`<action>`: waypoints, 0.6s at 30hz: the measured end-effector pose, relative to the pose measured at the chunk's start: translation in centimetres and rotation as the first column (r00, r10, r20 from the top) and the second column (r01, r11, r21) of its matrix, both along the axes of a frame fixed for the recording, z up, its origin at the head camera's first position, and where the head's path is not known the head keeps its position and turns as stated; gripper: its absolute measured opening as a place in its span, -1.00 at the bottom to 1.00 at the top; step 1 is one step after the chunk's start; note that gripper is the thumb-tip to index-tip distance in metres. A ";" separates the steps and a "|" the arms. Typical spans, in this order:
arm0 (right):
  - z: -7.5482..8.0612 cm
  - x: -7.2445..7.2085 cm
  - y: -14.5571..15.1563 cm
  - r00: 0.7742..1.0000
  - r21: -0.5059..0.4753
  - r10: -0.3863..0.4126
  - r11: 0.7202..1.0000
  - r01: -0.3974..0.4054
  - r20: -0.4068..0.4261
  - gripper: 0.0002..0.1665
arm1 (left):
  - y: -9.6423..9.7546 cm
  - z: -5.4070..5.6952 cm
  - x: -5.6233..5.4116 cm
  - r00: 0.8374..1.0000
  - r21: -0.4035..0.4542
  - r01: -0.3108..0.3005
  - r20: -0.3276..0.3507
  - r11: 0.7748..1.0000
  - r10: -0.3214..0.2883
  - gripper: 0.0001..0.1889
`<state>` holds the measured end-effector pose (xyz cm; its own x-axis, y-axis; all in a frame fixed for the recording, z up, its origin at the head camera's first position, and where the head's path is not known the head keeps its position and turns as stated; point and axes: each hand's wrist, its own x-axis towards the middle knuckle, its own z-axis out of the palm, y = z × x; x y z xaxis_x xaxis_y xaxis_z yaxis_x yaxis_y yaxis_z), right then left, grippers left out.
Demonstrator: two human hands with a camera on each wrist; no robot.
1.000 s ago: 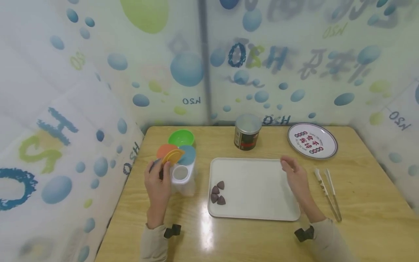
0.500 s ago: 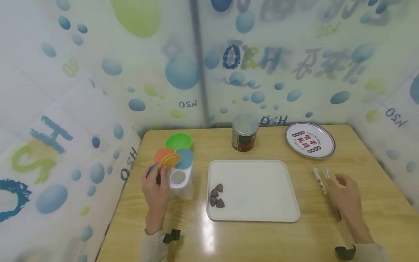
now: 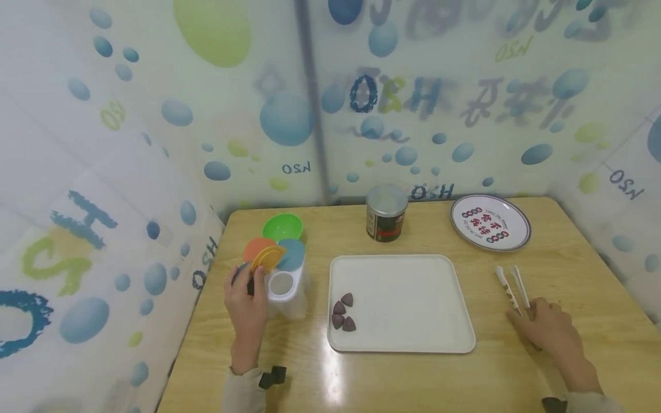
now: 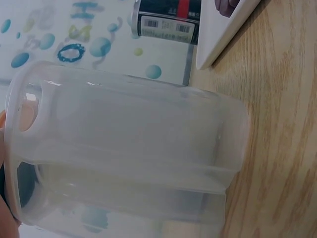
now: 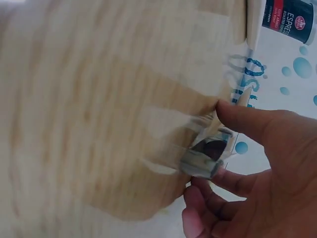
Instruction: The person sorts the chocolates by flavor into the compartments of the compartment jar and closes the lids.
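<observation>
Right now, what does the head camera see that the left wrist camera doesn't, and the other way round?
Only the head view shows the plate, the green bowl, the tongs and the right hand.

Only the left wrist view shows the barcodes on the can.

Both show that can, the container, the tray with brown pieces, the table and at least part of the left hand.
</observation>
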<state>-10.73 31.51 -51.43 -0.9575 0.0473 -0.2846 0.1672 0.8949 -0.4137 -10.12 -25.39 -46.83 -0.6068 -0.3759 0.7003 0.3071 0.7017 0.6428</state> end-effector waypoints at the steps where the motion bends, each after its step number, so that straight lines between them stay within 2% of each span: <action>1: 0.0 0.1 -0.1 1.000 -0.014 -0.008 1.000 0.008 0.008 -0.05 | 0.0 0.0 0.1 1.000 0.002 -0.001 0.004 1.000 0.001 -0.88; 5: -0.2 0.4 -0.1 0.998 -0.084 -0.041 0.995 0.045 0.047 -0.27 | 0.1 -0.1 0.2 1.000 -0.003 -0.003 0.022 1.000 0.003 -0.87; 13: 0.6 0.1 -0.1 0.996 -0.120 -0.070 0.990 0.077 0.061 -0.12 | 0.0 0.0 0.0 1.000 -0.020 -0.008 0.001 1.000 0.008 -0.87; 18: 1.3 0.2 -1.1 0.999 -0.121 -0.044 0.992 0.044 0.008 -0.20 | -0.2 -0.2 -0.1 1.000 -0.017 -0.002 0.007 1.000 0.002 -0.87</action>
